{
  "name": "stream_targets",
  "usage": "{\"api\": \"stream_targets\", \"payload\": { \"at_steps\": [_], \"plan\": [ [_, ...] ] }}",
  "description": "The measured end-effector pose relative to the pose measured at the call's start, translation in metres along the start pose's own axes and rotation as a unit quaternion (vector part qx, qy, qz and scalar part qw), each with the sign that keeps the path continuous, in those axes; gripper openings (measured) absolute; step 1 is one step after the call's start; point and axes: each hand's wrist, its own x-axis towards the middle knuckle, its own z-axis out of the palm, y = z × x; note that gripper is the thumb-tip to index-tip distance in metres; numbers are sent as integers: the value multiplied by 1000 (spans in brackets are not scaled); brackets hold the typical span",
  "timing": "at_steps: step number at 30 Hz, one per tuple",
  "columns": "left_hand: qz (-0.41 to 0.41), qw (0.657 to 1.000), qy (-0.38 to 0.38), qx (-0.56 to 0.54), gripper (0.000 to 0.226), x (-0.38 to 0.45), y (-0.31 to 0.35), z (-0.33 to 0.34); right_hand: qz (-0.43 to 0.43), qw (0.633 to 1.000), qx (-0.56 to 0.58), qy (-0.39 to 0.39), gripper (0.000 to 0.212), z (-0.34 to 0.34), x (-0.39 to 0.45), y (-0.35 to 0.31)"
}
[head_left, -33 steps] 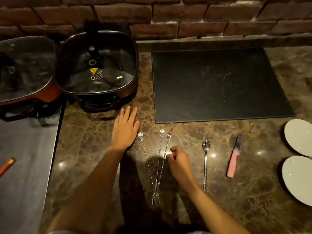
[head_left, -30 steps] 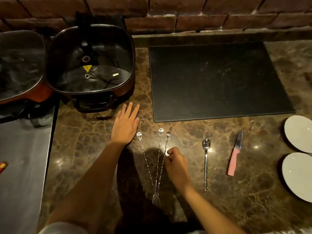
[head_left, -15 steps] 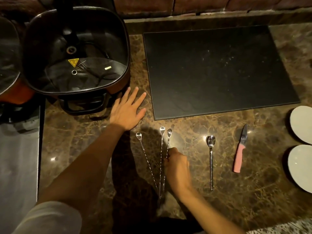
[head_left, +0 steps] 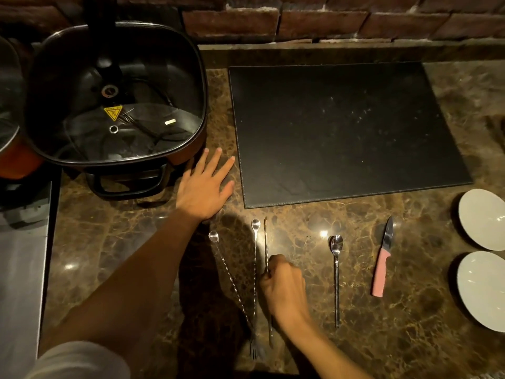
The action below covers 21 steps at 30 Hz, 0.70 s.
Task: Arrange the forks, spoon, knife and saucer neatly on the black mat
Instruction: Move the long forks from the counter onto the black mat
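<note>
While the left hand [head_left: 204, 187] lies flat and open on the marble counter [head_left: 382, 337], just beside the lower left corner of the black mat [head_left: 347, 132], the right hand [head_left: 284, 285] is closed around the twisted shaft of the third fork [head_left: 266, 242]. That fork is turned on edge, in front of the mat's lower left corner. Two more forks [head_left: 255, 269] lie on the counter just left of it, their tine ends converging away from the mat. The spoon [head_left: 336, 277] lies in front of the mat's near edge, bowl toward the mat. The knife [head_left: 382, 263], pink-handled, lies right of the spoon, blade toward the mat. Two saucers [head_left: 482, 289] sit off the mat's lower right corner. The mat surface carries no items. A lidded pan [head_left: 114, 91] stands left of the mat.
</note>
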Motion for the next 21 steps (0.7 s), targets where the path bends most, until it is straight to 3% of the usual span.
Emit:
{"api": "stream_targets", "payload": {
  "at_steps": [5, 11, 21],
  "plan": [
    [-12, 1000, -1, -19, 64, 5, -2, 4, -37, 996, 56, 52, 9, -40, 46, -9],
    [-34, 999, -17, -37, 66, 8, -2, 7, -33, 987, 0, 155, 5, -79, 140, -32],
    [-24, 999, 23, -38, 64, 5, -1, 7, -28, 986, -67, 151, 15, -85, 191, -47]
  ]
}}
